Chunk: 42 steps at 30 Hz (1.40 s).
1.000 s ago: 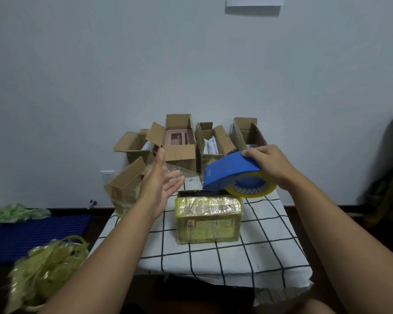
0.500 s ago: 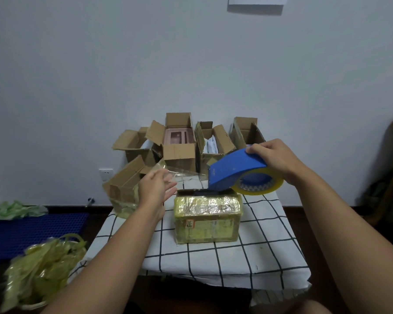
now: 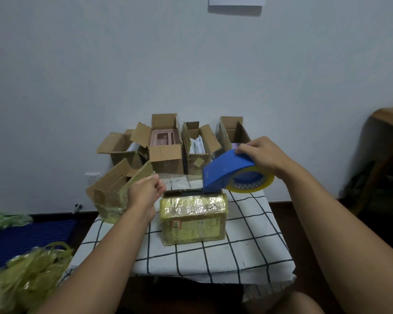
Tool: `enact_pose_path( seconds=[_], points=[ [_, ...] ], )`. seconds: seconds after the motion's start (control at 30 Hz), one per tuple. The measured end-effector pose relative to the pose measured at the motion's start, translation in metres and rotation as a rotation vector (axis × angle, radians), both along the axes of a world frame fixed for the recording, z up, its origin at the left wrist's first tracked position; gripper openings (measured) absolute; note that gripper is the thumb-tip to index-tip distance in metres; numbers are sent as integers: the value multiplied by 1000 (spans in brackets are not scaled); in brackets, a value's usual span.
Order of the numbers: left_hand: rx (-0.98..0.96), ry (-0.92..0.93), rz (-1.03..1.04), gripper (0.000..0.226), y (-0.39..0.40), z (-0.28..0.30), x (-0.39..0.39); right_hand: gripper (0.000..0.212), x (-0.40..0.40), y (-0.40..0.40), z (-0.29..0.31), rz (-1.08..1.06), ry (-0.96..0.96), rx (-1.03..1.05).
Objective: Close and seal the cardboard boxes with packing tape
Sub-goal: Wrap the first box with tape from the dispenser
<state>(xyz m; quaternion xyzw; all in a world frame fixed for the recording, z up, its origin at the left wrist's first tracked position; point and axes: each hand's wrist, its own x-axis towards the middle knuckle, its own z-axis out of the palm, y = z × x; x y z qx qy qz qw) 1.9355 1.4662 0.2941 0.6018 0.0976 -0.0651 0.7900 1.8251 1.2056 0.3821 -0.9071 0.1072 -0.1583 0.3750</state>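
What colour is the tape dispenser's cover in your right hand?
Blue, over a yellowish tape roll; the tape dispenser shows clearly in the head view, held by the right hand.

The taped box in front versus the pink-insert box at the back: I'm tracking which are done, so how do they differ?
The taped box is closed; the pink-insert box stands with its flaps open, contents showing. The taped box is wrapped in shiny yellowish tape; the pink-insert box shows mostly bare brown cardboard. The taped box sits near the table's middle, the other by the wall. Both are cardboard.

One head-worn camera looks forward and down over the table (image 3: 247,252)
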Motion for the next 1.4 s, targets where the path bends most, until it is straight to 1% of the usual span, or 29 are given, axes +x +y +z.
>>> enact_pose_path(
  seconds=[0.1, 0.23, 0.3, 0.4, 0.5, 0.6, 0.63, 0.7, 0.77, 0.83, 0.97, 1.07, 1.2, 1.4],
  points=[
    [86, -21, -15, 12, 1, 2, 1, 42, 6, -3, 4, 14, 32, -30],
    [211, -100, -34, 11, 2, 5, 6, 54, 18, -5, 13, 51, 92, -73],
    [274, -143, -49, 13, 2, 6, 8, 51, 24, -4, 17, 62, 133, -101],
    [306, -184, -69, 13, 3, 5, 10, 49, 33, -1, 19, 84, 175, -147],
    [450, -264, -70, 15, 3, 1, 8, 46, 39, 2, 18, 116, 207, -195],
    [503, -316, -84, 17, 3, 1, 4, 41, 39, 4, 16, 166, 230, -238],
    [500, -328, -97, 17, 3, 1, 4, 39, 38, 4, 16, 179, 232, -252],
    [423, -333, -158, 16, 2, 0, 2, 35, 36, 2, 17, 192, 233, -270],
    [356, -307, -231, 17, 1, -1, -1, 33, 35, 0, 19, 192, 223, -285],
    [346, -264, -256, 18, 0, -4, -1, 35, 34, -3, 23, 171, 207, -256],
    [353, -220, -270, 18, -1, -7, 0, 39, 35, -8, 29, 139, 188, -235],
    [352, -213, -275, 20, -2, -10, -1, 40, 39, -6, 30, 137, 215, -243],
    [319, -164, -231, 20, -4, -18, 1, 44, 45, 3, 22, 148, 262, -240],
    [271, -122, -179, 17, -4, -26, 4, 38, 52, 16, 12, 139, 305, -251]
  ],
)
